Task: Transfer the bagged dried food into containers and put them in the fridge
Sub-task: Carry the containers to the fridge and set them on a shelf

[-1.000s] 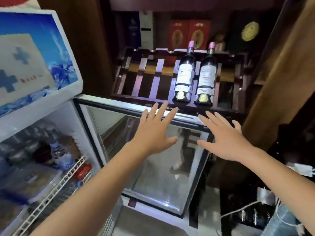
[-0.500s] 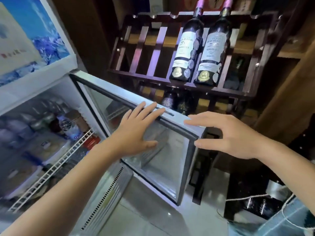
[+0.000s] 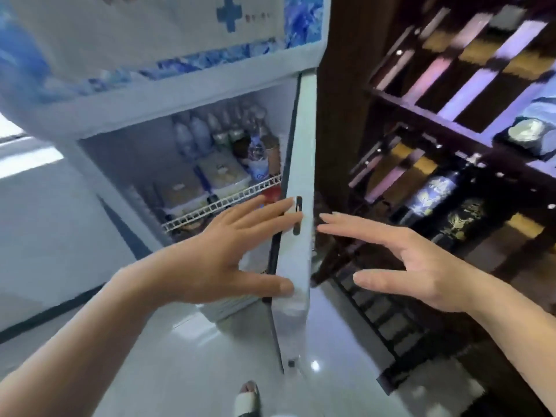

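The small white fridge (image 3: 168,97) stands open, its glass door (image 3: 296,275) seen edge-on in the middle of the view. My left hand (image 3: 228,254) lies with straight fingers against the door's inner side, thumb at its edge. My right hand (image 3: 403,263) hovers open just right of the door, fingers spread, not touching it. Inside, on a white wire shelf (image 3: 222,203), sit flat lidded containers (image 3: 216,173) with pale contents, with several water bottles (image 3: 195,136) behind them.
A dark wooden wine rack (image 3: 445,121) with bottles (image 3: 433,191) stands close on the right of the door. Glossy pale floor tiles (image 3: 186,350) lie below, and a sandalled foot (image 3: 248,398) shows at the bottom edge.
The door has swung from wide open to edge-on toward the fridge. My left hand stayed on its inner side; my right hand came off its outer edge. The view turned left.
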`<action>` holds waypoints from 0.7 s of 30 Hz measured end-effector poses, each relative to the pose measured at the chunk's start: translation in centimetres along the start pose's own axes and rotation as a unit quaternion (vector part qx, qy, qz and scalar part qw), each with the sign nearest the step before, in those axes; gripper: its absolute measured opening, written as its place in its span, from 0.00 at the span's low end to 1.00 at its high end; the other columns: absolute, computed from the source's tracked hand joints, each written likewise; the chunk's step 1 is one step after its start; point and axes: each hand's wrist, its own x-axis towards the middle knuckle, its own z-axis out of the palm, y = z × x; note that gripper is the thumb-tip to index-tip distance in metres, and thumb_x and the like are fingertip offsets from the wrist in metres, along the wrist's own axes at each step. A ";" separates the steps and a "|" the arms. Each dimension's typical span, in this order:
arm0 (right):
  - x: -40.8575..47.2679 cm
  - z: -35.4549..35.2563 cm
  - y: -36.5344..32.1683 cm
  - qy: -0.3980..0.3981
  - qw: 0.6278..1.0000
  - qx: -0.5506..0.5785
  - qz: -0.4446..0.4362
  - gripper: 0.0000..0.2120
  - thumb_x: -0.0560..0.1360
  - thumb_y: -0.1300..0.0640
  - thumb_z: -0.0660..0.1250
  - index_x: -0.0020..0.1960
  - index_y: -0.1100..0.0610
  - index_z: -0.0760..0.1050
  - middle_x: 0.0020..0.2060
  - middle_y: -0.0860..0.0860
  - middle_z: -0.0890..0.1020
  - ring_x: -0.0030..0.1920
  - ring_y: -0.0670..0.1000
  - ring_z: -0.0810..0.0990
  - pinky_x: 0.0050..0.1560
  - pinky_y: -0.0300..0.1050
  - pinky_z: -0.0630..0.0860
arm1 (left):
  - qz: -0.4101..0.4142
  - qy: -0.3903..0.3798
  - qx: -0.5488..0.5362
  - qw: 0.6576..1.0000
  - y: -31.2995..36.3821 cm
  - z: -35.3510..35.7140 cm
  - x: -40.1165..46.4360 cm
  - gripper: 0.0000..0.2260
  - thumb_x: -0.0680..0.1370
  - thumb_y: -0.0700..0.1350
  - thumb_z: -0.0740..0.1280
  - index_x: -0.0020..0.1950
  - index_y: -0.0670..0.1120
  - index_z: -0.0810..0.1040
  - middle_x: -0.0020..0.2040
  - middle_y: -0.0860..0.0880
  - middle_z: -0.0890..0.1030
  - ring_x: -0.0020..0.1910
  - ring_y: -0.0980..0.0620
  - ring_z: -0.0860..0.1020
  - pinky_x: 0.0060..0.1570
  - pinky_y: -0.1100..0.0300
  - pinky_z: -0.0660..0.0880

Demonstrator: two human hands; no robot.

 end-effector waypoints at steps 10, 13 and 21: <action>14.4 3.9 -0.3 0.001 0.958 -0.269 -0.101 0.39 0.73 0.30 0.61 0.80 0.40 0.53 0.79 0.33 0.40 0.78 0.37 0.36 0.77 0.47 0.41 | -0.190 0.060 -0.037 0.979 -5.9 -2.1 -9.3 0.37 0.69 0.78 0.52 0.75 0.75 0.42 0.75 0.77 0.40 0.76 0.66 0.32 0.80 0.46 0.41; 17.9 5.2 -0.7 -0.003 0.951 -0.289 -0.110 0.40 0.75 0.31 0.62 0.80 0.37 0.45 0.78 0.33 0.37 0.78 0.39 0.33 0.78 0.52 0.41 | -0.255 0.068 0.009 0.965 -7.7 -2.8 -10.5 0.38 0.70 0.76 0.50 0.77 0.71 0.38 0.78 0.71 0.38 0.77 0.60 0.30 0.78 0.45 0.35; 27.4 8.7 -2.1 0.033 0.919 -0.383 -0.091 0.40 0.74 0.27 0.50 0.78 0.36 0.32 0.77 0.36 0.31 0.77 0.46 0.27 0.78 0.62 0.40 | -0.376 0.225 0.182 0.880 -14.3 -3.0 -7.3 0.44 0.77 0.70 0.58 0.82 0.51 0.38 0.82 0.53 0.39 0.80 0.44 0.33 0.74 0.35 0.32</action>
